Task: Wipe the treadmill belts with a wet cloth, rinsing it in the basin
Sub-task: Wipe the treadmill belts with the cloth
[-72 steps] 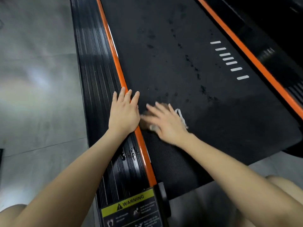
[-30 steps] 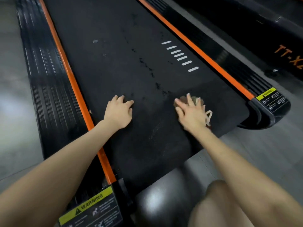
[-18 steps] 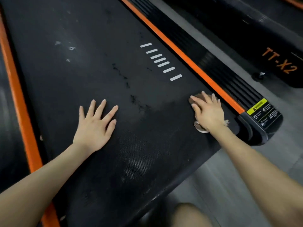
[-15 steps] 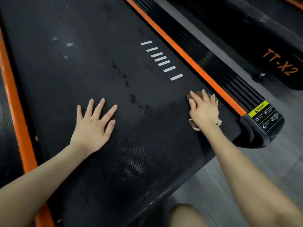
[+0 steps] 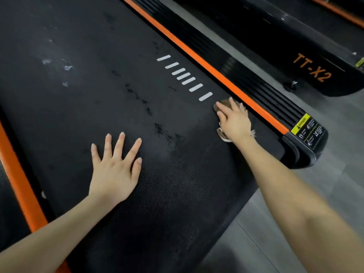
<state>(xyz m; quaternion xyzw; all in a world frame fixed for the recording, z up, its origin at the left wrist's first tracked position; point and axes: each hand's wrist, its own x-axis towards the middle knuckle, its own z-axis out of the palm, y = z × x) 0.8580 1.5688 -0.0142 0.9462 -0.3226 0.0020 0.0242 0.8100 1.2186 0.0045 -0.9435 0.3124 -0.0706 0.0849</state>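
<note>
Cloth (image 5: 221,104) lies under flat right hand (image 5: 234,121); left hand (image 5: 114,170) splayed on belt (image 5: 98,95).

Left hand (image 5: 114,172): bare, no glove, ring or watch; five fingers in view, nails short and plain with a slight shine.
Left forearm (image 5: 49,241): bare from wrist to the picture's edge; no sleeve, band or mark to be seen.
Right hand (image 5: 234,121): bare, no glove or ring; its back and fingers show, the nails too small to tell.
Right forearm (image 5: 295,196): bare along all that shows; no sleeve, cuff or strap.
Knee (image 5: 212,269): only a blurred, shadowed part at the bottom edge; clothing cannot be told.
</note>
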